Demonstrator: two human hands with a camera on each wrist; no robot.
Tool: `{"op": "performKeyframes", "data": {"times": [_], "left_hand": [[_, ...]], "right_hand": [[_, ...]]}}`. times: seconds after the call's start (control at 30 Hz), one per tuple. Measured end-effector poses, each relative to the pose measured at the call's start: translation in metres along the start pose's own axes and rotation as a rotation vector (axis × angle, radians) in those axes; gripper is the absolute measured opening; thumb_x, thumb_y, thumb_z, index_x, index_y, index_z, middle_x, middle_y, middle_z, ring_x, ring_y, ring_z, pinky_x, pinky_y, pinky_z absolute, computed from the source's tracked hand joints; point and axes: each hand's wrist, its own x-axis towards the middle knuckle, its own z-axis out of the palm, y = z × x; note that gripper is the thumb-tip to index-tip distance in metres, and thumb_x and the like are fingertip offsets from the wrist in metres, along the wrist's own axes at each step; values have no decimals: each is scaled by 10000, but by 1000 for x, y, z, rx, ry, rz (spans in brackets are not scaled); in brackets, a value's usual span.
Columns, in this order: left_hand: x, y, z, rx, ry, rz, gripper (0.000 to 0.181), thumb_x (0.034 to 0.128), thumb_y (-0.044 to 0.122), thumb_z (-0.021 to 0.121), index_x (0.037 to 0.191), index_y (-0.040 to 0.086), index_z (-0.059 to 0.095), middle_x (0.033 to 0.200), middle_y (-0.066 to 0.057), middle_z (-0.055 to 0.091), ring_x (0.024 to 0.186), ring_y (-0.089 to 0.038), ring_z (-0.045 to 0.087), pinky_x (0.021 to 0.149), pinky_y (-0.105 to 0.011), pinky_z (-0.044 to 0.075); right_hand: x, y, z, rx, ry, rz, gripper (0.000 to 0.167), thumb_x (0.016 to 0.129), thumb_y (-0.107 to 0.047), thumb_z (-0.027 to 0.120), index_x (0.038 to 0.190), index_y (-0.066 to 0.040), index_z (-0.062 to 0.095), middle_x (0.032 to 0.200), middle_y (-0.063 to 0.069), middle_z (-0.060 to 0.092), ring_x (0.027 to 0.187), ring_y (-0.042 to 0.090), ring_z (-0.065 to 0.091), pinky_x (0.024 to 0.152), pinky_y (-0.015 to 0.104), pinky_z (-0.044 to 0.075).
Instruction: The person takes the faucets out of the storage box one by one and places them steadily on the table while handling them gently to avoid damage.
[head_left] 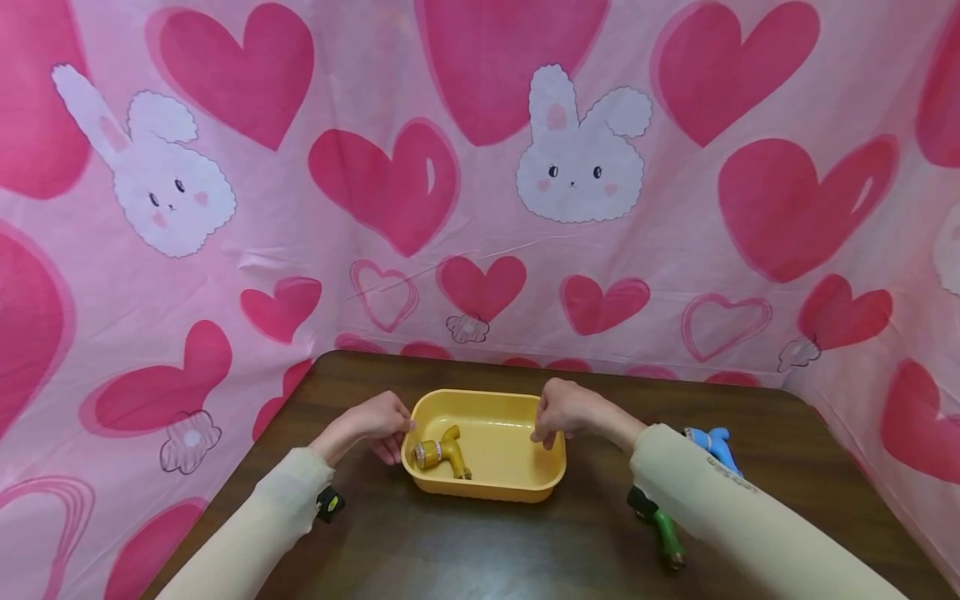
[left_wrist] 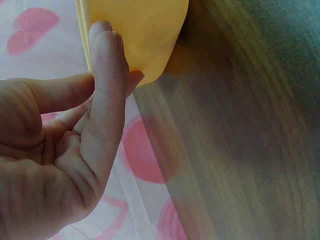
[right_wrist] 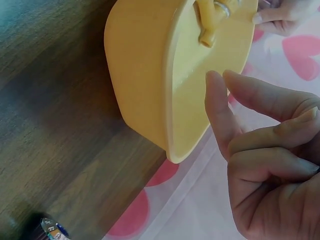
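My left hand [head_left: 381, 423] pinches the left rim of a yellow plastic basin [head_left: 495, 492]. From the left wrist view, its fingers lie along the basin's wall [left_wrist: 150, 40]. Inside, at the left end, lies a yellow tap-shaped fitting [head_left: 442, 454] with a pale ring and a side branch. Over the basin's right end hovers my right hand [head_left: 566, 408], fingers bent. The right wrist view has this hand [right_wrist: 270, 150] with two fingertips close together and nothing seen between them; its contact with the rim is unclear.
Beyond my right forearm a blue tap-shaped fitting [head_left: 716, 446] lies partly covered by the sleeve. A green one [head_left: 667, 537] is nearer, also partly hidden. The dark wooden table [head_left: 450, 550] meets a pink heart-patterned cloth [head_left: 480, 225] at the back and sides.
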Motion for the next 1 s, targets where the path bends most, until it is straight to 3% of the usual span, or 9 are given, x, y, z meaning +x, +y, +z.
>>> {"op": "performKeyframes", "data": {"times": [0.7,1.0], "left_hand": [[0,-1,1,3,7,5,205,1056,65,601,990,-44,762,707,-155,687,524,-185,680,556,-357,634],[0,-1,1,1,11,1,201,1055,73,606,1007,-37,766,711,-154,687,523,-185,677,557,-352,633]], "right_hand": [[21,-17,8,11,-51,22,199,869,-103,852,715,-41,742,663,70,735,497,126,480,429,197,327],[32,-27,16,-78,-101,31,217,885,-185,854,729,-57,775,673,50,744,459,120,406,423,216,255]]}}
